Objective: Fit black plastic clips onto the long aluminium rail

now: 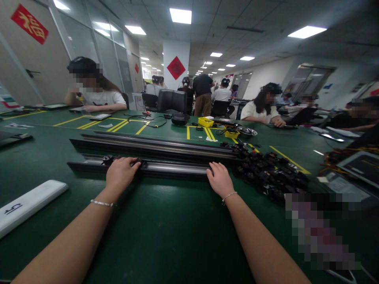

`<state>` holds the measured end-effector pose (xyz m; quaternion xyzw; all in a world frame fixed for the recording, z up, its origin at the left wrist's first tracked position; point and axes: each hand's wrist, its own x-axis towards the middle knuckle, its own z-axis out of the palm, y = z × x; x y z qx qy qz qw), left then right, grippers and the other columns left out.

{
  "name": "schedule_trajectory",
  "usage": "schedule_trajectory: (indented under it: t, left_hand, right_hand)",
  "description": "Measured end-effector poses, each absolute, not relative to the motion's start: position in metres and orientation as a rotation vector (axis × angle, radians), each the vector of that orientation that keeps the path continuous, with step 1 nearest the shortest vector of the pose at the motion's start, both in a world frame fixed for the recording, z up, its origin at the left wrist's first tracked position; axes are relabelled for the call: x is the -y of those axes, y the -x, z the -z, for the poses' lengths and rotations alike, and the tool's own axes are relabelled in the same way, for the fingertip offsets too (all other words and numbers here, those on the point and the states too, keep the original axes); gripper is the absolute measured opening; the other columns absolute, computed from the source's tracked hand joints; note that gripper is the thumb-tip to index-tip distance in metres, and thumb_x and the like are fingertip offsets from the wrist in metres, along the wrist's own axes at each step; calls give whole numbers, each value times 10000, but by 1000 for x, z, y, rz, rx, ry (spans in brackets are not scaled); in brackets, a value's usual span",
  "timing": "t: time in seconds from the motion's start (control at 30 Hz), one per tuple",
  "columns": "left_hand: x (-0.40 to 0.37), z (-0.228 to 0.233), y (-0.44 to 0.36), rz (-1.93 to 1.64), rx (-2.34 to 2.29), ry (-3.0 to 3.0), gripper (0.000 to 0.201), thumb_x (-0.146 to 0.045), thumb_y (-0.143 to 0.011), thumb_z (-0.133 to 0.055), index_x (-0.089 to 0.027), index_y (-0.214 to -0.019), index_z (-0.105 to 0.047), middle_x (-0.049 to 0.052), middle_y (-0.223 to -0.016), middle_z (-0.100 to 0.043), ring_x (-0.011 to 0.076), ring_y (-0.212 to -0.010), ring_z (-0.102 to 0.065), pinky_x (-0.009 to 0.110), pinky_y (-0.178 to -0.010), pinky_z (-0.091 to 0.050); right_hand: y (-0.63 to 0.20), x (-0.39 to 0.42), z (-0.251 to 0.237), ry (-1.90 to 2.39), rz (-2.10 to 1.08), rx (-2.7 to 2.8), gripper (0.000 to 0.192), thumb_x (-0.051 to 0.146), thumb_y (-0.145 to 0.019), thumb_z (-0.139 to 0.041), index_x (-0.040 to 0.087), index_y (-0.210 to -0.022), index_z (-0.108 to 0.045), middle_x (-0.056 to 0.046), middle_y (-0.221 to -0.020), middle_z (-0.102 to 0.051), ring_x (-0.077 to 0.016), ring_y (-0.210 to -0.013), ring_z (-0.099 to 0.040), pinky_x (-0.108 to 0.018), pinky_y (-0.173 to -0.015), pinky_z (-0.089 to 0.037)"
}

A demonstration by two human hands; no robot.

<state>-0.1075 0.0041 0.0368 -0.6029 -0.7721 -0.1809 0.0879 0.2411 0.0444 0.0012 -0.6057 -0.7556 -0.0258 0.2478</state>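
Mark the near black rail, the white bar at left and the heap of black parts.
Near black rail (174, 169): head view, middle of its visible length.
White bar (34, 202): head view, its top face.
Heap of black parts (271, 172): head view, middle of the heap.

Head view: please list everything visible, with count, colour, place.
large table: one, green, centre
long metal rail: one, black, nearest centre
other metal rails: several, black, behind it
heap of small parts: one, black, right
long flat bar: one, white, left
tape strips: several, yellow, across table
small trays: two, yellow, far side
blurred clutter: uncountable, mixed, right
people: several, mixed clothing, around
wall posters: several, red, background
ceiling lights: several, white, overhead
left hand, right hand: two, silvery bracelets, on nearest rail
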Motion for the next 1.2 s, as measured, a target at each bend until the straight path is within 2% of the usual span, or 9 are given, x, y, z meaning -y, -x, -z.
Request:
schedule_trajectory:
  t: [0.73,1.2]
  left_hand:
    - [-8,-28,112,685,2254,1788,406,-433,-802,-455,-176,-1032,-670,82,-991,-680,247,-950,-582,343,-851,-428]
    - [-8,-27,108,806,2311,1792,384,-422,-795,-481,-182,-1027,-671,72,-992,-681,231,-924,-604,325,-816,-451]
  right_hand:
    - [-242,-46,1,1614,107,2051,479,353,-882,-335,82,-1208,-557,-136,-1267,-528,-251,-1244,-375,-406,-1054,-269]
    - [-242,-47,2,1619,93,2037,480,354,-876,-337,83,-1202,-561,-139,-1263,-532,-252,-1245,-369,-420,-1051,-269]
